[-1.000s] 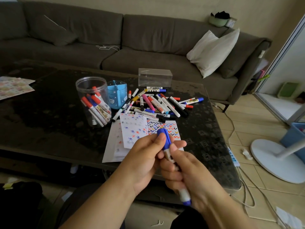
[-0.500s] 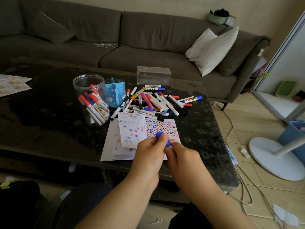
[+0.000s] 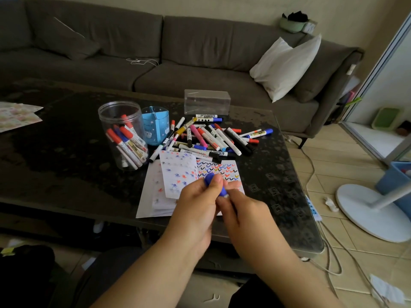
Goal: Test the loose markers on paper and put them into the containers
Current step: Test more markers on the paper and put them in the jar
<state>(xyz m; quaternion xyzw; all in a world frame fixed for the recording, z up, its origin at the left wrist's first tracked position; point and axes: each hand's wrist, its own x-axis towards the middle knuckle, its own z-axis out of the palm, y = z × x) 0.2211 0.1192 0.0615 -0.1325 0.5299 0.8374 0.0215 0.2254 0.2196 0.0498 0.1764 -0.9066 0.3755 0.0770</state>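
Observation:
My left hand [image 3: 195,207] pinches the blue cap [image 3: 210,179] of a blue marker, and my right hand [image 3: 242,215] grips the marker's body, which is mostly hidden in my fist. Both hands hover over the test papers [image 3: 178,172], which are covered in coloured marks and lie at the table's near edge. A pile of loose markers [image 3: 211,138] lies behind the papers. A clear round jar [image 3: 121,134] holds several markers on the left. A blue pen holder [image 3: 155,125] stands beside the jar. A clear rectangular box [image 3: 206,102] sits behind the pile.
The dark glass coffee table [image 3: 66,152] fronts a grey sofa [image 3: 178,52] with a white pillow [image 3: 287,65]. Patterned sheets [image 3: 15,115] lie at the table's far left. A white fan base [image 3: 373,212], cables and a power strip [image 3: 313,210] are on the floor to the right.
Both hands moved forward with the blue marker, from in front of the table to over the papers. The marker's body, visible before, is now mostly hidden in my right hand.

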